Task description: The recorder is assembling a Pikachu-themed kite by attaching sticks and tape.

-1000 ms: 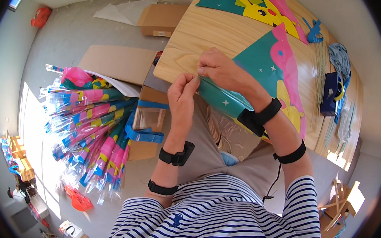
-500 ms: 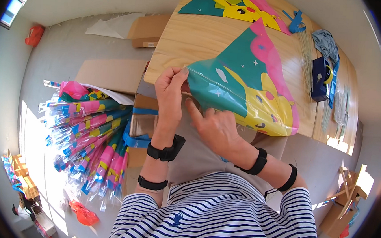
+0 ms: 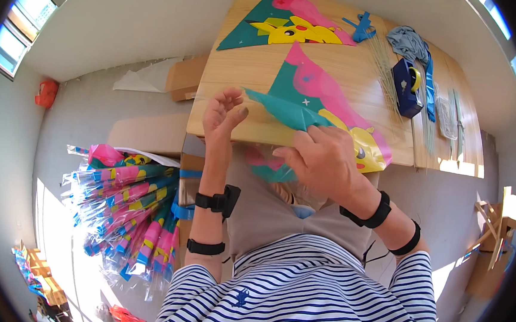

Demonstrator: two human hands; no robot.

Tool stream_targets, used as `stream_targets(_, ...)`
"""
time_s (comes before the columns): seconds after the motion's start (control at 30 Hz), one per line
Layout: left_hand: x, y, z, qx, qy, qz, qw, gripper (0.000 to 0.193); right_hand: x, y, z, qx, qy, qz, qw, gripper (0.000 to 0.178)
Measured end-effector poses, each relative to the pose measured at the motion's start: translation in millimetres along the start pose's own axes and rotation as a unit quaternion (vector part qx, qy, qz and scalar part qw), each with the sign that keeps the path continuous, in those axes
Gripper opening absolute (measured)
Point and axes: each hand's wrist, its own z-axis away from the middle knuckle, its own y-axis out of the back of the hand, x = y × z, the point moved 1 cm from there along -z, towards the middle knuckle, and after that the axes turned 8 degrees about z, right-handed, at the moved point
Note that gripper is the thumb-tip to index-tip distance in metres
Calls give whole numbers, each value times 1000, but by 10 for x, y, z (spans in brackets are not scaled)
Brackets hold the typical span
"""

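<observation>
A teal, pink and yellow triangular kite [image 3: 322, 99] lies on the wooden table [image 3: 240, 76], its near part hanging over the front edge onto my lap. My right hand [image 3: 321, 159] grips the kite's folded near edge at the table's rim. My left hand [image 3: 222, 116] hovers just left of the kite's teal tip, fingers apart, and whether it holds clear wrapping I cannot tell. A second kite [image 3: 279, 22] of the same kind lies flat at the far side of the table.
A dark blue tape dispenser [image 3: 408, 85], thin sticks [image 3: 387, 65], blue ribbon [image 3: 360, 27] and grey cloth [image 3: 410, 43] sit on the table's right part. A pile of wrapped kites [image 3: 129, 206] lies on the floor at my left, beside cardboard boxes [image 3: 146, 132].
The kite has been unfolded and spread farther onto the table. My left hand has let go of its edge and opened. My right hand has slid along the near edge.
</observation>
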Motion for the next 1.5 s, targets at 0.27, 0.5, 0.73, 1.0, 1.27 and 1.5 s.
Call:
stream_targets(0.27, -4, -432, -476, -157, -40, -172, 972, 57, 319, 1089, 74, 38, -92, -138, 985, 28)
stream_targets(0.5, 467, -748, -649, -236, -55, -133, 961, 7, 688, 1881, 297, 43, -154, -113, 981, 21)
stream_targets(0.73, 1756, -752, -709, -281, 3, -215, 935, 6, 1065, 2332, 591, 30, -276, -194, 941, 29)
stream_targets(1.0, 1960, -961, -888, -320, 42, -306, 895, 3, 1737, 2003, 485, 79, -206, -141, 965, 29)
stream_targets(1.27, 520, -703, -1466, -320, 106, -366, 868, 8, 2705, 651, 973, 38, -336, -92, 937, 24)
stream_targets(1.5, -509, -410, -1588, -316, 70, -508, 798, 20, 3063, -447, 1415, 4, -404, -69, 912, 14)
